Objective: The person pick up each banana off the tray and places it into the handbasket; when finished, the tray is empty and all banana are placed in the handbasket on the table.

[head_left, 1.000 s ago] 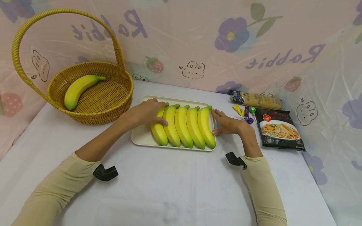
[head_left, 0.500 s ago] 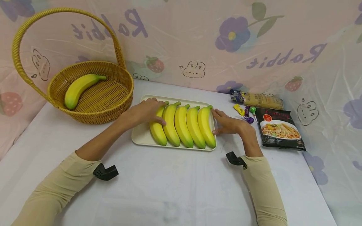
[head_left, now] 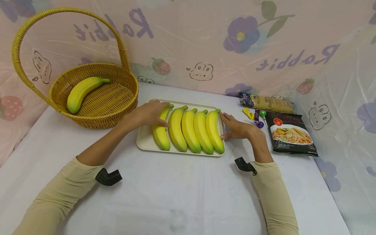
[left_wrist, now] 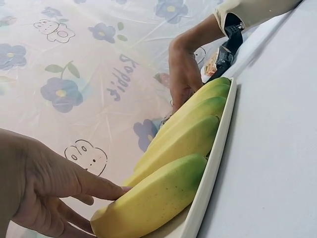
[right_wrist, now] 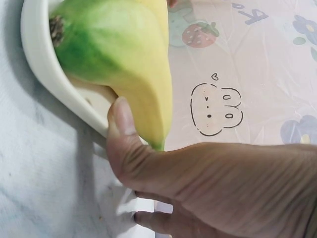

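Several yellow bananas with green tips (head_left: 190,132) lie side by side on a cream tray (head_left: 144,139). My left hand (head_left: 148,115) grips the leftmost banana (head_left: 161,138) near its stem end, thumb on one side and fingers on the other; a gap separates this banana from the row. In the left wrist view the same banana (left_wrist: 158,198) still lies in the tray. On the tray's right side rests my right hand (head_left: 237,128), fingers fairly straight. The right wrist view shows its thumb (right_wrist: 124,119) at the rim beside the rightmost banana (right_wrist: 138,64).
A wicker basket (head_left: 97,122) with a tall handle stands at the left, one banana (head_left: 85,93) inside. Right of the tray lie a black noodle packet (head_left: 290,134), a long clear packet (head_left: 270,103) and several small sweets (head_left: 256,116). A printed curtain hangs behind.
My left hand has drawn the leftmost banana to the left, widening the gap to its neighbour. The right hand has stayed at the tray's right edge.
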`<state>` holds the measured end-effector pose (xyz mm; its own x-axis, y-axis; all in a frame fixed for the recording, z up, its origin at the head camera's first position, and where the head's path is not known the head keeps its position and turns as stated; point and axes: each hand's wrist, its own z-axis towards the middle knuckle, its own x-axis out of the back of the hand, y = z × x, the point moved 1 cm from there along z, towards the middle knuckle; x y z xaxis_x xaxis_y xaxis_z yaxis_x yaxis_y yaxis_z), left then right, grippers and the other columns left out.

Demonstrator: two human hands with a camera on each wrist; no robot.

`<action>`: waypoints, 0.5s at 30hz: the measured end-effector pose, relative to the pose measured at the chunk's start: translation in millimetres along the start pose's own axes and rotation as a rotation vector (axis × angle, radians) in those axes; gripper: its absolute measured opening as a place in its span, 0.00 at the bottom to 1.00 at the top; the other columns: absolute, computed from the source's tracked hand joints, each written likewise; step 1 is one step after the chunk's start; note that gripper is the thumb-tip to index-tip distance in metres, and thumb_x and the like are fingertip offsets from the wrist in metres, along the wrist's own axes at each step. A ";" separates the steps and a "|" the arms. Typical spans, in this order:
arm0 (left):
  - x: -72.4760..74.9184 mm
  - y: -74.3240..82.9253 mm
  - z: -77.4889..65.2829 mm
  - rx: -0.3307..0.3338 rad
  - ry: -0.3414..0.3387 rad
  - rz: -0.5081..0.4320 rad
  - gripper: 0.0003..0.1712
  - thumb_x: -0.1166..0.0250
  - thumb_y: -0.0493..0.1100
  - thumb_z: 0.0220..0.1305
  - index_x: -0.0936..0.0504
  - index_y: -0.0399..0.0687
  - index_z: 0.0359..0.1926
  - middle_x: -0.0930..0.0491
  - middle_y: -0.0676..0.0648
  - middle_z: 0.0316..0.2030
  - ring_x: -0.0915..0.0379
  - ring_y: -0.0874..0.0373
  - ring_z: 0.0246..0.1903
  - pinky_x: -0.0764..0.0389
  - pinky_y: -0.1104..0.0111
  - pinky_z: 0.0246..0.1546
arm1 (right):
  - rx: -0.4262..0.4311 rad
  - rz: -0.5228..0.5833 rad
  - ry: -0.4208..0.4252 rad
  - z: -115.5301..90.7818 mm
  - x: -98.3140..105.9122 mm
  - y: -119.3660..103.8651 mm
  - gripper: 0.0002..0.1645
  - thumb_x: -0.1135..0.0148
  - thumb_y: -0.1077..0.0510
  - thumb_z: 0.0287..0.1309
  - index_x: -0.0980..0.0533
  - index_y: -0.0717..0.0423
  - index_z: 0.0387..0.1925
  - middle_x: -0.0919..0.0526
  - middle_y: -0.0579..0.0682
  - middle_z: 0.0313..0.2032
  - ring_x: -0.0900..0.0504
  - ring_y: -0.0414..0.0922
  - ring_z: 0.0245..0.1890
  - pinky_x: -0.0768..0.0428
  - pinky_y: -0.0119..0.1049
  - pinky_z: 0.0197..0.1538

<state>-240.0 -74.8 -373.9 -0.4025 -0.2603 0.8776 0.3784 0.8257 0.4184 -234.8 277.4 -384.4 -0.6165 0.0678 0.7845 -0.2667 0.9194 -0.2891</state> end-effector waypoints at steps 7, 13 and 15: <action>4.6 1.5 -3.8 0.048 0.017 -0.073 0.57 0.24 0.49 0.63 0.49 0.45 0.83 0.39 0.31 0.78 0.44 0.33 0.78 0.40 0.40 0.78 | -0.001 0.008 0.001 0.0 -0.6 1.1 0.65 0.35 0.43 0.68 0.68 0.59 0.83 0.70 0.67 0.83 0.68 0.68 0.83 0.59 0.66 0.82; 6.0 -0.2 -5.3 0.062 0.051 -0.094 0.54 0.26 0.46 0.62 0.44 0.44 0.82 0.30 0.33 0.74 0.30 0.39 0.68 0.29 0.45 0.72 | 0.002 0.012 0.002 -0.6 -0.4 1.1 0.65 0.35 0.43 0.68 0.68 0.59 0.83 0.70 0.68 0.83 0.68 0.68 0.83 0.59 0.66 0.82; 7.2 -0.5 -5.8 0.069 0.065 -0.100 0.51 0.27 0.45 0.62 0.42 0.43 0.81 0.26 0.34 0.70 0.27 0.43 0.60 0.25 0.48 0.66 | 0.004 0.011 0.001 -0.7 -0.2 1.0 0.65 0.35 0.43 0.68 0.68 0.60 0.83 0.70 0.68 0.83 0.68 0.68 0.83 0.59 0.66 0.82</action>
<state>-238.2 -80.0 -366.4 -0.3796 -0.3729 0.8467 0.2803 0.8258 0.4894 -234.5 278.6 -384.4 -0.6185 0.0789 0.7818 -0.2623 0.9172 -0.3000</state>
